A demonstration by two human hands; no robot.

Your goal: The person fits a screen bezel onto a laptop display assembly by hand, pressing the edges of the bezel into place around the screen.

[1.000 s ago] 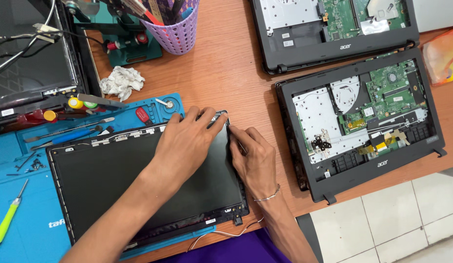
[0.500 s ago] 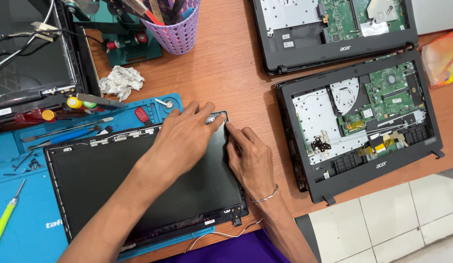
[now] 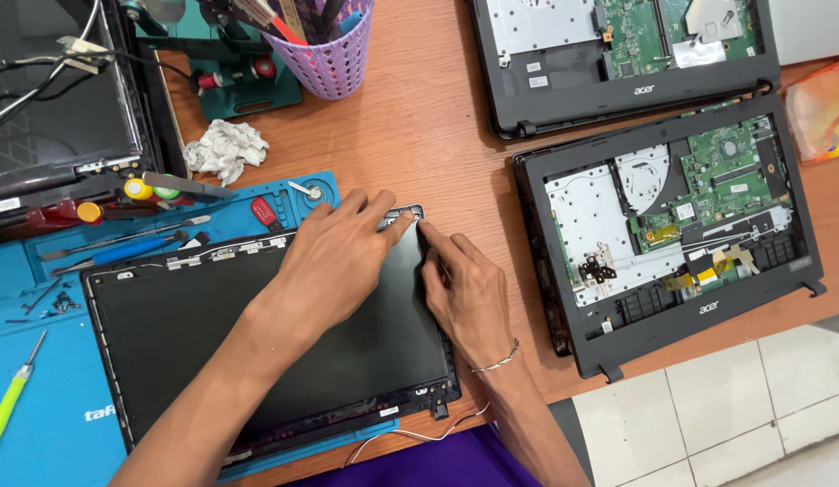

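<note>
A black laptop screen panel in its lid [image 3: 167, 334] lies flat on a blue work mat [image 3: 50, 415]. My left hand [image 3: 334, 261] rests palm down on the panel's upper right part, fingers reaching its top right corner [image 3: 410, 215]. Beside it, my right hand [image 3: 465, 289] presses its fingertips against the same corner and the right edge. A thin bracelet sits on the right wrist. Neither hand holds a tool that I can see.
Two opened laptop bases with bare circuit boards lie at right [image 3: 681, 225] and top right [image 3: 618, 54]. A purple basket of tools [image 3: 334, 54], crumpled tissue [image 3: 223, 149], screwdrivers [image 3: 122, 248] and another screen [image 3: 50, 108] sit at the left. A green-handled screwdriver [image 3: 9, 406] lies on the mat.
My right hand slid up along the panel's right edge toward the top right corner. The left hand stayed pressed on the panel.
</note>
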